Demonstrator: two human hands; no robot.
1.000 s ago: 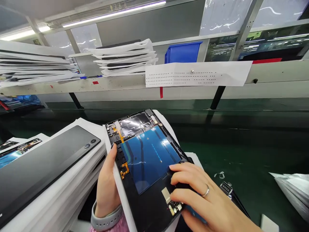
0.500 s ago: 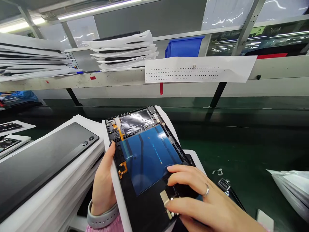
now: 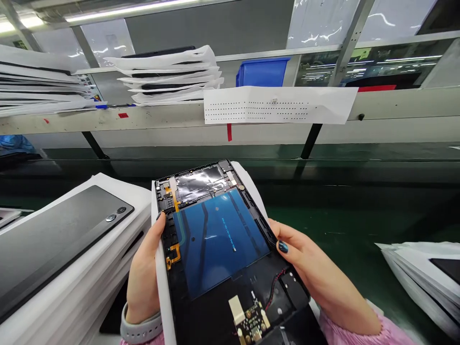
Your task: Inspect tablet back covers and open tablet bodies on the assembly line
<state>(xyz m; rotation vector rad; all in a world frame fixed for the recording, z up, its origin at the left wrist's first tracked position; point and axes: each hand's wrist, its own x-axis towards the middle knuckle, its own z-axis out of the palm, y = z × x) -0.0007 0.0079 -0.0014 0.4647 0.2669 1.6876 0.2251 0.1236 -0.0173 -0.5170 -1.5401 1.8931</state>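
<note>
Between my hands is an opened tablet (image 3: 201, 316), tilted, with its inner parts facing me and a white foam sheet (image 3: 247, 184) under it. A blue battery sheet (image 3: 219, 239) fills its middle. Orange flex cables (image 3: 175, 256) run along its left side, and a small circuit board (image 3: 251, 321) sits near the lower end. My left hand (image 3: 145, 268) grips the left edge, thumb on the frame. On the right edge, my right hand (image 3: 302, 258) is closed with its thumb on top; the fingers beneath are partly hidden.
A grey tablet back cover (image 3: 68, 235) with two lenses lies on a stack of white foam sleeves (image 3: 89, 287) at left. More white sleeves (image 3: 413, 273) lie at right on the green bench (image 3: 345, 225). The shelf above holds stacked sleeves (image 3: 168, 76) and a blue bin (image 3: 262, 72).
My right hand has moved from the circuit board at the tablet's lower part up to its right edge and taken hold there. My left hand keeps its grip. The view has shifted slightly right.
</note>
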